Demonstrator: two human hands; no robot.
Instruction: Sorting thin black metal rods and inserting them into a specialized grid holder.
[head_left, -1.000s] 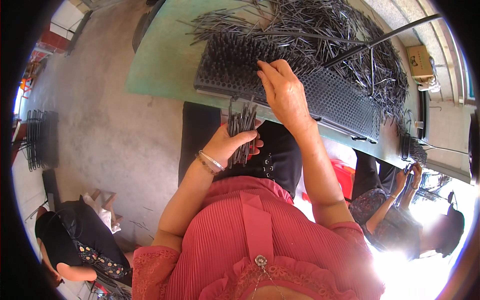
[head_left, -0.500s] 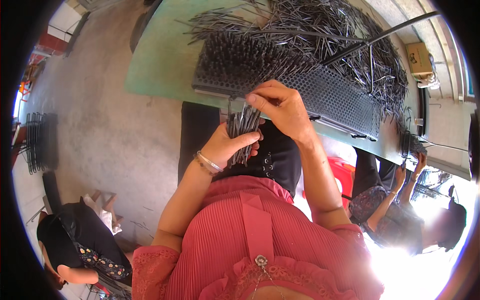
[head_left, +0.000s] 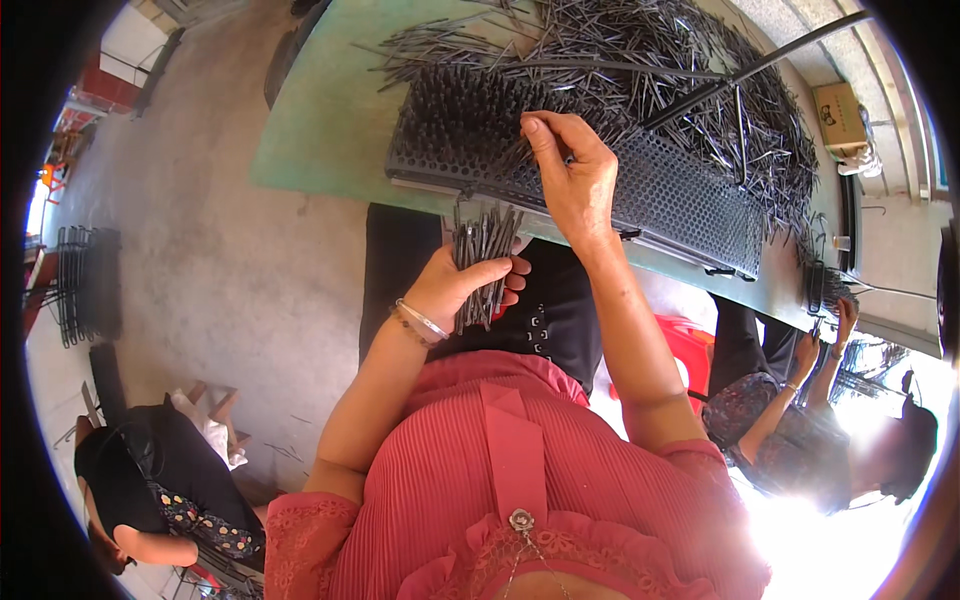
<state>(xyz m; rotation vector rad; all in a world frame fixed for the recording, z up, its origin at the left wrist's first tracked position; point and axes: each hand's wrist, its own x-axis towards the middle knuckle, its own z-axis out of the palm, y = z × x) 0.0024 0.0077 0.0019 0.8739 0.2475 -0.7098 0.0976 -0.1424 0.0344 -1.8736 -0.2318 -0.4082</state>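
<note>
My left hand (head_left: 470, 283) is closed around a bundle of thin dark sticks (head_left: 485, 240), held upright in front of my lap. Over the front part of a dark perforated tray (head_left: 690, 195) is my right hand (head_left: 580, 180), thumb and fingertips pinched together. Whatever that pinch holds is too small and dark to make out against the tray. Many thin sticks (head_left: 450, 110) stand upright in the holes across the tray's left part, while its right part shows bare holes.
A large heap of loose dark sticks (head_left: 690, 90) lies behind the tray on the green table (head_left: 320, 120). A dark metal bar (head_left: 770, 65) slants over it. To the right, another person (head_left: 790, 430) works at the same table; one more person (head_left: 165, 480) is at lower left.
My right hand has moved away from the top of the bundle, up and forward over the tray. The left hand with its bundle stays nearly in place.
</note>
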